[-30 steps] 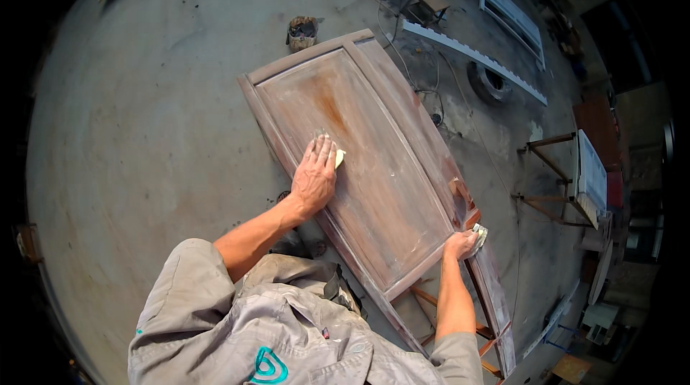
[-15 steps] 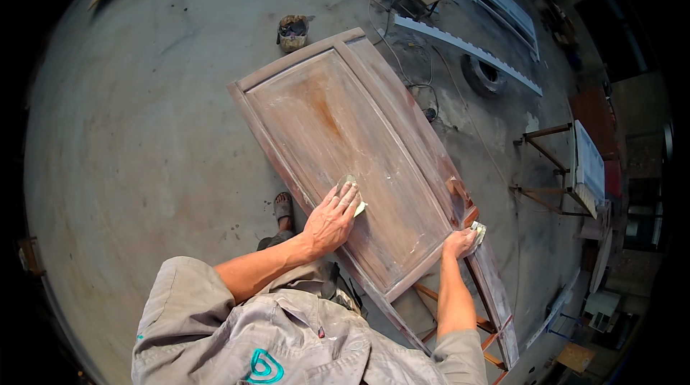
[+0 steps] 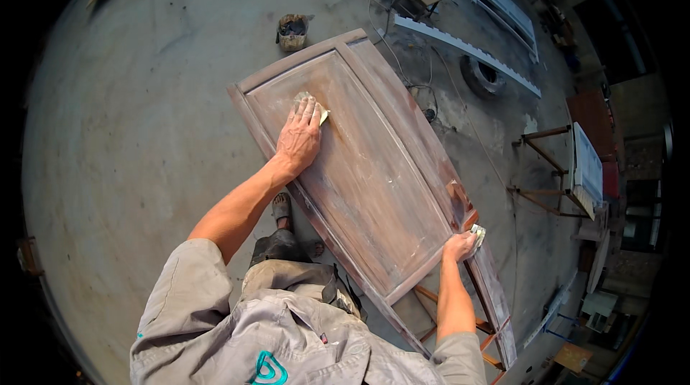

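Note:
A brown wooden door-like panel (image 3: 374, 176) with a raised frame lies slanted before me, streaked with whitish dust. My left hand (image 3: 298, 138) is pressed on its upper left part, over a folded pale sheet of sandpaper (image 3: 324, 115) that peeks out beside the fingers. An orange-brown patch shows on the wood near those fingertips. At the panel's lower right corner, my right hand (image 3: 458, 246) is closed on a small folded pale piece (image 3: 479, 231) with darker marks, its kind unclear. That hand rests by the frame's edge.
Wooden supports (image 3: 489, 327) show under the panel's near end. Beyond the far end stands a dirty bucket (image 3: 292, 33). To the right are a tire (image 3: 482, 76), a long white notched strip (image 3: 467, 54), loose cables (image 3: 431, 101) and a stand (image 3: 550, 166) holding a white panel.
My left hand has slid with the sandpaper up and to the left, from the panel's middle toward its far end. My right hand has stayed at the corner.

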`<state>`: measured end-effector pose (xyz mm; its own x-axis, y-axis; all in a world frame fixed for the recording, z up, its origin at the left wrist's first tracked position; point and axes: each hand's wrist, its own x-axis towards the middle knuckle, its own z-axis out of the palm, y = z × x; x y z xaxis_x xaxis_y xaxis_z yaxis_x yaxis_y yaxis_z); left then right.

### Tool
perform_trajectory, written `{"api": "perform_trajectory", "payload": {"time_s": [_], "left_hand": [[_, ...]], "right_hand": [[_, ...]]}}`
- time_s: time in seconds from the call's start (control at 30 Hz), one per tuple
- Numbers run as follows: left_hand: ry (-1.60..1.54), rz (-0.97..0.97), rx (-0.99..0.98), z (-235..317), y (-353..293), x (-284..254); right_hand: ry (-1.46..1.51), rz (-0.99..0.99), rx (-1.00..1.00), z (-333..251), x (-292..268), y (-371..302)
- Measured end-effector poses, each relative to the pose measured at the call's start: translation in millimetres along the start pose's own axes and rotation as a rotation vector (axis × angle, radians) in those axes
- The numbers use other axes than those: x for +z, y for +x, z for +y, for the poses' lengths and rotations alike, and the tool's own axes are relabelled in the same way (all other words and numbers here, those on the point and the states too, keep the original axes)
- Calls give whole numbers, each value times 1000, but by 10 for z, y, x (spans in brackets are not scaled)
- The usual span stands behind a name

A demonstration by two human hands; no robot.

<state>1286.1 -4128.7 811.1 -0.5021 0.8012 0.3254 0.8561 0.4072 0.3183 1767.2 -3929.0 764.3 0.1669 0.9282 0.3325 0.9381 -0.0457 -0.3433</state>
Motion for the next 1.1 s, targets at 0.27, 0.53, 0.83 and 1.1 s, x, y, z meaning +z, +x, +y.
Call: {"api": "perform_trajectory", "payload": {"time_s": [0.27,0.53,0.83,1.1], "left_hand": [[-222,-288,288,1058,-816,-42],[-79,-276,243,1240,-867,45],[-26,-60,12,365,-12,134],[-49,-1,17,-187,363,66]], "right_hand": [[-42,-5,62,137,-101,-27],[-14,26,56,28,-108,-84],[-69,18,23,170,144,56],[-47,50,9,216,105,24]]}}
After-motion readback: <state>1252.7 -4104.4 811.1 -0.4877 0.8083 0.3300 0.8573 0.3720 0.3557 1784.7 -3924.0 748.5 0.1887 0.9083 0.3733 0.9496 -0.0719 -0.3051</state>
